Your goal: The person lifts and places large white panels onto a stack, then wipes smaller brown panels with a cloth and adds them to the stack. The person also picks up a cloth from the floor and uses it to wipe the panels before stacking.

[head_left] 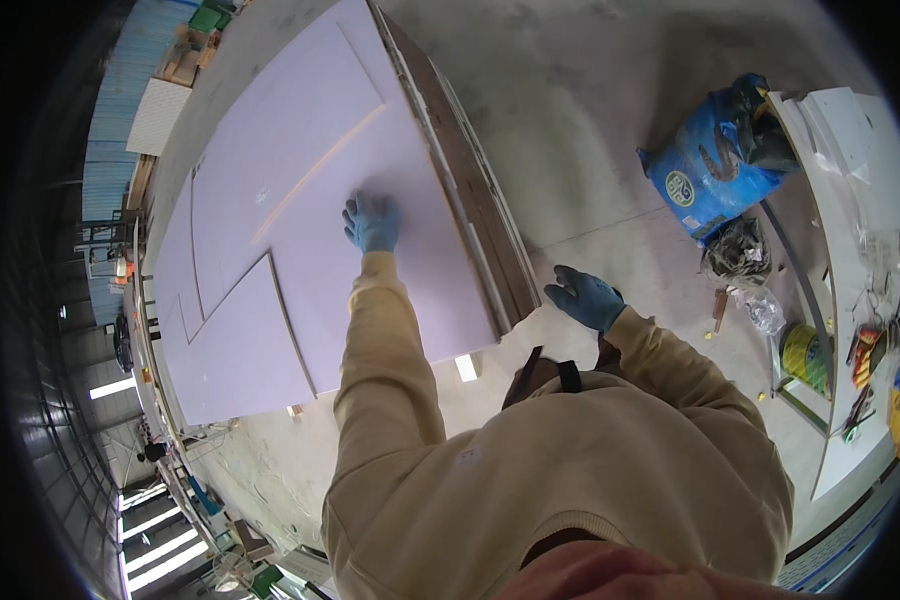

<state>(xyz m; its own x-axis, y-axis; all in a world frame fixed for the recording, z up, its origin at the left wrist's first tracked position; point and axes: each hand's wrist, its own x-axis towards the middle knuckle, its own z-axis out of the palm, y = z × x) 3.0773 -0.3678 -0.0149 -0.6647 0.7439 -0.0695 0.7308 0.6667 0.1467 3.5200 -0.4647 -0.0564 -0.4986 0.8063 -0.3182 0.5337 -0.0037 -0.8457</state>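
Observation:
A stack of large sheets stands to my left, topped by a pale lavender panel (416,292) marked with thin dark outlines and a tan line. My left hand (373,222), in a blue glove, rests on this top surface with its fingers spread and nothing visible in them. Brown and pale board edges (470,190) show along the stack's right side. Just off the stack's near right corner hangs my right hand (588,299), gloved in darker blue. Its fingers are a little apart, and it appears to hold nothing.
On the concrete floor to the right sits a blue sack (705,165) with black plastic beside it. A white worktable (855,150) carries small tools at the far right; a yellow-green roll (803,358) lies under it. Wooden pieces (182,65) and a white patterned board (158,116) are at the upper left.

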